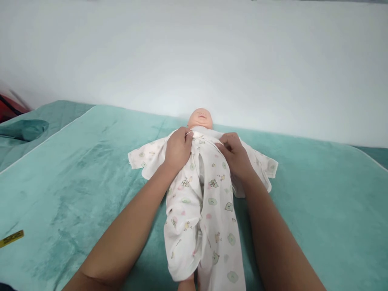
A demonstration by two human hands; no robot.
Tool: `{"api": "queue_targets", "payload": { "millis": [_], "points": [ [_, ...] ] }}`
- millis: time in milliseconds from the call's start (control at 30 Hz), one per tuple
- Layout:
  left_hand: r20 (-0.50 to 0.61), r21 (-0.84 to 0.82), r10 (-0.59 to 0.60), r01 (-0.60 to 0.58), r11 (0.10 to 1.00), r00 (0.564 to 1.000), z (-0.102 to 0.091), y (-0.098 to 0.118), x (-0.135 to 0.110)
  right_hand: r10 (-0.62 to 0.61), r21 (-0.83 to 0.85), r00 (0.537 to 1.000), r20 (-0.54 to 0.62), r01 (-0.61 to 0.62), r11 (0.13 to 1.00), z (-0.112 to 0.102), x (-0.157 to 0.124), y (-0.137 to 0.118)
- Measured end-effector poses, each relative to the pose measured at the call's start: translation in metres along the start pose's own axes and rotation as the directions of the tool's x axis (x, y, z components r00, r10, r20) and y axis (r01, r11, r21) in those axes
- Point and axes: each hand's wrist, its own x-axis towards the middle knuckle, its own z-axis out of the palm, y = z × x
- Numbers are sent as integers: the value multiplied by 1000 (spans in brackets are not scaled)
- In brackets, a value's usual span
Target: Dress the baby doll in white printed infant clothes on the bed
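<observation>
A baby doll [200,118] lies on its back, head toward the wall. It wears a white printed top [148,154] with both sleeves spread out sideways. White baby pants [214,202] with small animal prints cover its legs and reach up over the belly. My left hand [178,148] pinches the waistband at the doll's upper left side. On the other side, my right hand [235,154] has its fingers closed on the waistband edge. One bare foot [186,284] pokes out of the left pant leg; the right leg's hem runs out of view.
A teal plush blanket [312,210] lies under the doll. Behind it rises a white wall [194,52]. A yellow strip with dark marks [11,239] lies at the left edge, and a red object [10,107] sits in the far left corner.
</observation>
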Motion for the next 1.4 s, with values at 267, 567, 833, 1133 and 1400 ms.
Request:
{"api": "queue_targets", "payload": {
  "millis": [267, 567, 833, 1133, 1400],
  "points": [
    [60, -114, -10, 17, 993, 998, -7, -14, 18, -39, -273, 995, 96, 64, 960, 0, 25, 3],
    [-41, -212, -77, 66, 975, 996, 7, -23, 26, 103, -431, 987, -122, -147, 891, 13, 46, 13],
    [-9, -170, 68, -69, 983, 998, 6, -35, 24, 21, -128, 988, -153, -41, 991, 17, 23, 23],
    [-34, -17, 92, -93, 996, 995, -8, -43, -22, -146, -136, 982, -123, 129, 982, 7, -2, 23],
    [123, 362, -30, -17, 932, 992, -22, -43, -55, 129, -164, 973, -190, -161, 973, 5, -30, 14]
  ]
}}
